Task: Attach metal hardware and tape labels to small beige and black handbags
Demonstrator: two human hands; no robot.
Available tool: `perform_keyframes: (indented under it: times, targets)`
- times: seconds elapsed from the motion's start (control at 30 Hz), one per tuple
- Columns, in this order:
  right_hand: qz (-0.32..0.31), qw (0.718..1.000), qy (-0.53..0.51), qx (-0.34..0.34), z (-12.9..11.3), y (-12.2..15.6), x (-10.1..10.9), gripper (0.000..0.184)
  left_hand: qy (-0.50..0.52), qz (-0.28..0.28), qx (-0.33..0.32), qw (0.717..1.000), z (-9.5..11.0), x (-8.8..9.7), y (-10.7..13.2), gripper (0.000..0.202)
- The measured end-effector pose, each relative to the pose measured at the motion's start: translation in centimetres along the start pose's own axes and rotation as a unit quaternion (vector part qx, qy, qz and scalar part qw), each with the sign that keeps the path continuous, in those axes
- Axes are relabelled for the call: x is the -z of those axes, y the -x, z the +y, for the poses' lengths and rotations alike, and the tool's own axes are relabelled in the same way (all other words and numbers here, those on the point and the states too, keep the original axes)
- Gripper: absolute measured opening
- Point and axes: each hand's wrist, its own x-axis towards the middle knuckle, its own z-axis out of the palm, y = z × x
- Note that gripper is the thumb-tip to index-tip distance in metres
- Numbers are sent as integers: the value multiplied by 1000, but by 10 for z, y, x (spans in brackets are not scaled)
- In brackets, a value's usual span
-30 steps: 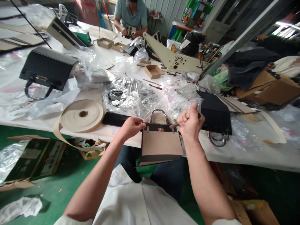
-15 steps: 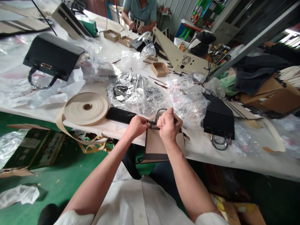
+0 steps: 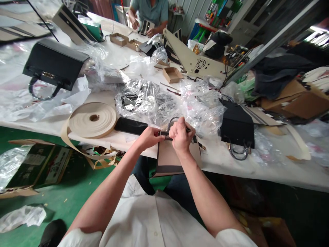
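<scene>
Before me at the table's front edge lies a flat bag panel (image 3: pixel 168 156), beige with a dark border, its lower end hanging over the edge. A dark curved bag handle (image 3: pixel 171 122) shows behind its top edge. My left hand (image 3: pixel 151 138) is closed, thumb and fingers pinching the dark top edge of the panel. Just right of it, my right hand (image 3: pixel 181 136) makes a fist over the same edge, thumb on top. It grips something dark, mostly hidden by the fingers. A black phone (image 3: pixel 131 126) lies by my left hand.
A roll of beige tape (image 3: pixel 94 120) sits left of the phone. Crumpled clear plastic (image 3: pixel 144 99) lies behind my hands. Black handbags stand at left (image 3: pixel 56 65) and right (image 3: pixel 238 125). Across the table a person (image 3: pixel 149 17) handles a striped panel.
The view has shifted slightly, moving the table's things a little left. Both hands keep their hold at the panel's top edge.
</scene>
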Motion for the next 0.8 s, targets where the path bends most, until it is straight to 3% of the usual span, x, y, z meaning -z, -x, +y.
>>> perform_keyframes:
  times: [0.17, 0.37, 0.6, 0.8]
  targets:
    - [-7, 996, -93, -7, -13, -10, 10, 79, -5, 32, 25, 999, 5, -4, 1, 37]
    - [6, 997, -82, -12, -30, -16, 20, 81, -5, 35, 31, 999, 11, -3, 1, 34]
    - [-10, 996, -64, -68, -19, -9, 8, 81, -12, 61, 21, 998, 7, -10, 1, 35]
    - [-2, 990, -48, -135, 1, -31, 3, 82, 6, 65, 24, 998, 4, -10, 2, 34]
